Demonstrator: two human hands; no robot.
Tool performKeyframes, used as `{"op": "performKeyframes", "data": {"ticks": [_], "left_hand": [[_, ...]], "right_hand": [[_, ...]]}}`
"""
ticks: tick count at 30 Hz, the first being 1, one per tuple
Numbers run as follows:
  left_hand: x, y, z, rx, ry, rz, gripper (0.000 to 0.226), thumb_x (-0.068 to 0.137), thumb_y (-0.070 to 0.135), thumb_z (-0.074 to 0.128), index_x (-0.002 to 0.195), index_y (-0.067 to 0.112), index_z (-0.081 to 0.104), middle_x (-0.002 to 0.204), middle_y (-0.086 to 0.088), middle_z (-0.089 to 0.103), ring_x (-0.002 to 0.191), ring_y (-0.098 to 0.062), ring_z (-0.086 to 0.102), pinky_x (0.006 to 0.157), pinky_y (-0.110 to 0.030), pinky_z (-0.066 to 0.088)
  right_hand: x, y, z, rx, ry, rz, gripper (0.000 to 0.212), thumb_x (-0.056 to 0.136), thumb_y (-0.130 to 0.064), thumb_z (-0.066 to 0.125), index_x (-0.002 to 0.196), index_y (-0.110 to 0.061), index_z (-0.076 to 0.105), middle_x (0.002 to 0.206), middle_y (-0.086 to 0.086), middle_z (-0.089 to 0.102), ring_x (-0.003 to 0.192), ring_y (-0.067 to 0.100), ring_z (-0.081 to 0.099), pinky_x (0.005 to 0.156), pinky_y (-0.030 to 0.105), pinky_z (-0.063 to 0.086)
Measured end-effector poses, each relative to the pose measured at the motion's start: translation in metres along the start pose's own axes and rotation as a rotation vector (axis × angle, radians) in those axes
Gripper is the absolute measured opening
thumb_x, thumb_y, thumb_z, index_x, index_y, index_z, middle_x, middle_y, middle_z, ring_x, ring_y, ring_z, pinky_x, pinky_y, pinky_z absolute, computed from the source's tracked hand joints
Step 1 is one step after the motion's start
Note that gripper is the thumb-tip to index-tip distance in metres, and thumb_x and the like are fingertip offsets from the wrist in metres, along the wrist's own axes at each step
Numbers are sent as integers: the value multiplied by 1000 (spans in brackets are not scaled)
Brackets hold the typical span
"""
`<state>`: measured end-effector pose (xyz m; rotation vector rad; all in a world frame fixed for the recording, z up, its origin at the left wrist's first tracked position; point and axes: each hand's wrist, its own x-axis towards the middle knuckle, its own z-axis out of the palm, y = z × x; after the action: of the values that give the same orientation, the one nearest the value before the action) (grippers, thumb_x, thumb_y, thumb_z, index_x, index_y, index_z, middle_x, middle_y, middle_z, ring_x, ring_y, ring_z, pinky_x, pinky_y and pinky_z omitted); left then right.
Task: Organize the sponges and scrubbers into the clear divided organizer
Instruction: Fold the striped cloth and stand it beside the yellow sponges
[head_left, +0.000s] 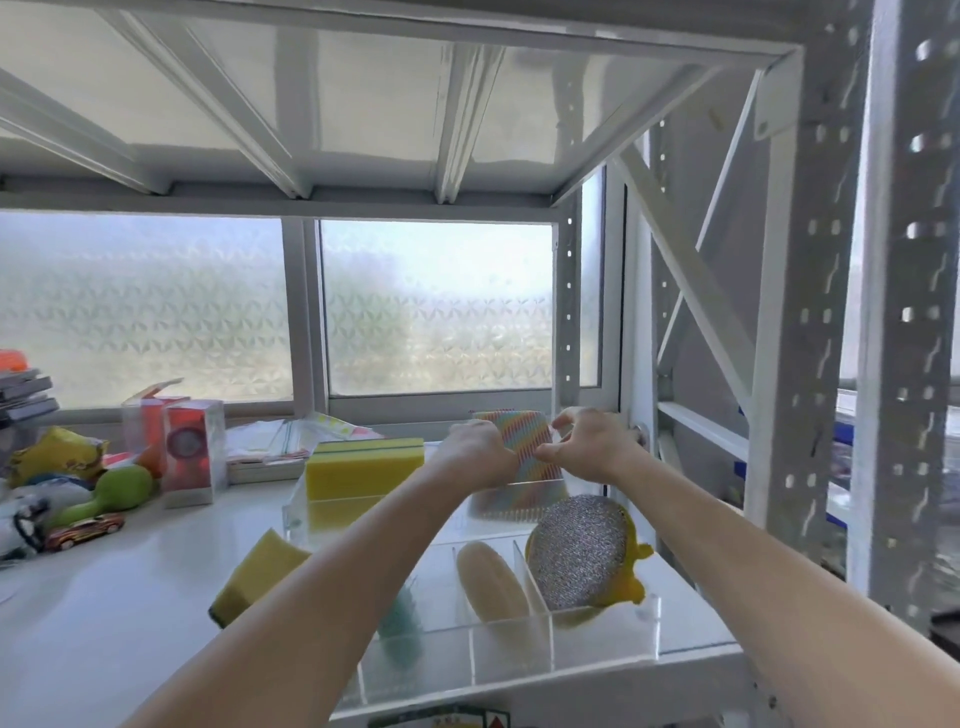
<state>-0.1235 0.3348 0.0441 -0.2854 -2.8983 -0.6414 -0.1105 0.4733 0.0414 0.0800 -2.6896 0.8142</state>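
You're gripping the rainbow-striped scrubber pad (524, 457) w/ both hands, left hand (478, 449) and right hand (584, 441) pinching its upper edges, fingers closed on it. The pad is standing upright, long axis roughly vertical, its lower edge dipping into the far right compartment of the clear divided organizer (511, 652), straight below your hands; both hands are equally near. You're likely needing only a straight push down. In the near compartments are sitting a metallic mesh scrubber (579, 553), a beige sponge (491, 579) and a teal brush (400, 623); stacked yellow sponges (363, 467) are filling the far left one. One yellow sponge (260, 577) is waiting outside on the white shelf (104, 623), by a frosted window (436, 306).
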Motion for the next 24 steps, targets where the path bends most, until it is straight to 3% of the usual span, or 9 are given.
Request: {"op": "performKeyframes", "data": {"ticks": [3,6,8,11,15,18,24], "left_hand": [[-1,-2,2,-13,-49,-36,40,86,28,51,117,2,55,99,-10,54,93,-24,57,73,-28,44],[0,-10,1,-173,3,28,50,84,27,56,130,9,46,110,-9,61,98,-22,58,81,-30,47],[0,-14,-7,-257,72,118,57,84,23,57,138,18,39,121,-9,62,107,-24,59,90,-32,49],[-1,-17,-24,-288,105,254,55,85,18,56,137,28,43,125,-9,63,107,-25,62,91,-37,53],[-5,-20,-36,-226,58,345,48,85,18,56,130,35,53,123,-5,64,105,-21,62,84,-30,52],[-5,-23,-33,-282,71,349,49,84,13,57,130,31,54,125,-6,62,103,-19,61,83,-27,50],[-3,-31,-25,-400,88,228,67,75,7,63,137,19,42,134,-11,50,117,-25,53,99,-36,47]], "right_hand": [[1,2,4,-1,-6,9,56,84,-30,66,131,-4,51,122,12,63,109,23,59,82,24,39],[1,1,4,36,-8,9,49,86,-28,65,125,-1,53,118,13,64,102,21,59,82,28,43],[2,0,2,66,19,-10,64,84,-31,67,135,-1,42,131,14,56,114,24,55,85,27,42],[6,-6,-3,151,74,-69,84,79,-27,71,145,-1,26,143,16,43,128,28,45,92,28,40],[10,-15,-7,314,52,-117,71,81,-9,64,142,-4,29,114,11,54,97,23,56,74,26,49],[7,-16,-5,314,42,-100,61,83,-8,60,139,-7,35,106,9,53,92,22,56,80,33,54],[9,-18,0,398,69,-22,39,87,-11,53,124,-2,45,93,6,55,84,20,57,84,37,53]]}}
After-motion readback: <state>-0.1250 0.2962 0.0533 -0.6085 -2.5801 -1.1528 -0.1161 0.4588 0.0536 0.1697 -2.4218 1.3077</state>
